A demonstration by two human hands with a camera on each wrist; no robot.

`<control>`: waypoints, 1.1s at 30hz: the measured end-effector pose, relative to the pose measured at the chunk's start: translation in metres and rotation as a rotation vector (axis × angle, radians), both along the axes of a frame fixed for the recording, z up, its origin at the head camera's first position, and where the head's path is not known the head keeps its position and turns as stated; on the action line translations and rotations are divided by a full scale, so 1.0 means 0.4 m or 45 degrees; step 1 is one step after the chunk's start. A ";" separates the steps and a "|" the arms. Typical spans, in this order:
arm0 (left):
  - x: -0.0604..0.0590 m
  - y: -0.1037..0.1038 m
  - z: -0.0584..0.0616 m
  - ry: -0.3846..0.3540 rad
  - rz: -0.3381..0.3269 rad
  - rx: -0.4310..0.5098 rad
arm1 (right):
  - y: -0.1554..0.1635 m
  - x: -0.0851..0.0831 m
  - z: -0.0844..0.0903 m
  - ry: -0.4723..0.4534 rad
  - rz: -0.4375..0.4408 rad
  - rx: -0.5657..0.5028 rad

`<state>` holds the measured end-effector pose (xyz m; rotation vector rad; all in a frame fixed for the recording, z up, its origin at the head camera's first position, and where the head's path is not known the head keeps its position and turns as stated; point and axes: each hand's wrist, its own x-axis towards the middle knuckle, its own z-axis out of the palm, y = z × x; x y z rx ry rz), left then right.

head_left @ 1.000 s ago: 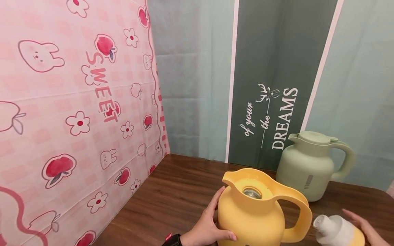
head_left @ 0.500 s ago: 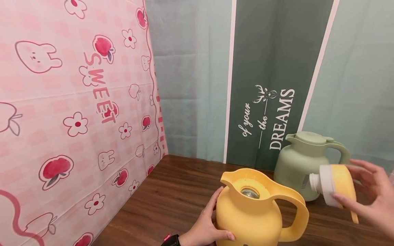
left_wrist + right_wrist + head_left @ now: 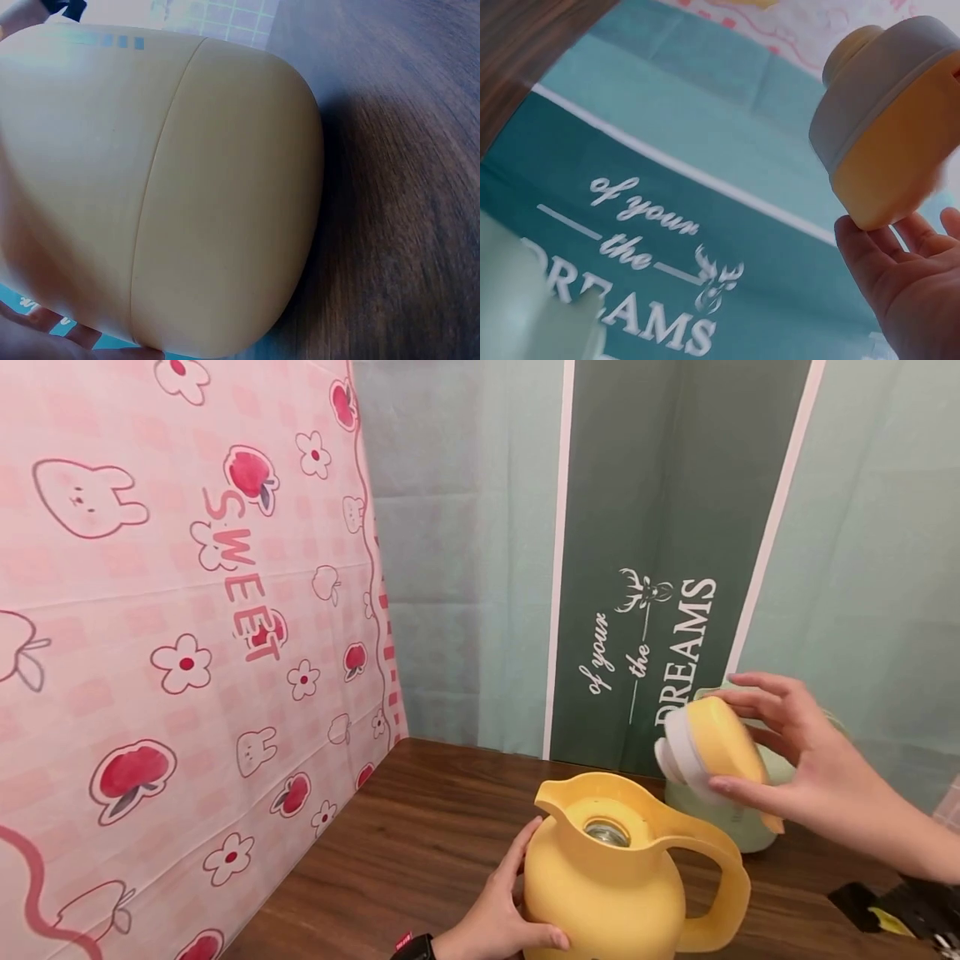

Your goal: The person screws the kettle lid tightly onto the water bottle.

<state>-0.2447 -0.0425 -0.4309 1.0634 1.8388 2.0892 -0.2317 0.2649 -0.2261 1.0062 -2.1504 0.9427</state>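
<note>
A yellow jug (image 3: 630, 881) stands open-topped on the wooden table (image 3: 420, 852), its handle to the right. My left hand (image 3: 498, 910) rests flat against its left side with straight fingers; the left wrist view shows the jug's body (image 3: 165, 187) close up. My right hand (image 3: 795, 760) holds the yellow lid with a white plug (image 3: 705, 747) in the air, above and right of the jug's mouth, fingers curled round it. The right wrist view shows the lid (image 3: 896, 124) tilted, plug pointing up-left.
A pale green jug (image 3: 757, 810) stands behind, mostly hidden by the lid and right hand. Pink patterned cloth (image 3: 180, 635) walls the left side, a green backdrop (image 3: 667, 543) the rear. Dark small objects (image 3: 892, 910) lie at the table's right edge.
My right hand picked the lid up from the table at the lower right and carried it up and left towards the jug's top. The left hand stayed on the jug.
</note>
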 end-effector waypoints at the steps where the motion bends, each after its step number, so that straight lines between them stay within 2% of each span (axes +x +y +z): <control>1: 0.000 0.001 0.000 -0.001 -0.002 0.003 | -0.011 0.000 0.007 -0.009 0.007 0.018; 5: 0.003 0.003 -0.001 0.026 0.002 0.022 | -0.058 -0.004 0.029 -0.011 0.037 0.126; 11: 0.005 0.006 -0.002 0.051 -0.007 0.059 | -0.109 -0.016 0.039 0.064 0.098 0.368; 14: 0.006 0.006 -0.002 0.042 -0.021 0.068 | -0.123 -0.019 0.033 0.018 0.132 0.462; 18: 0.006 0.006 -0.002 0.012 -0.030 0.065 | -0.138 -0.023 0.024 -0.082 0.130 0.505; 24: 0.005 0.006 -0.002 0.018 -0.021 0.047 | -0.152 -0.034 0.017 -0.160 0.131 0.532; 33: 0.006 0.008 -0.003 0.053 -0.016 0.018 | -0.176 -0.029 0.006 -0.197 0.084 0.639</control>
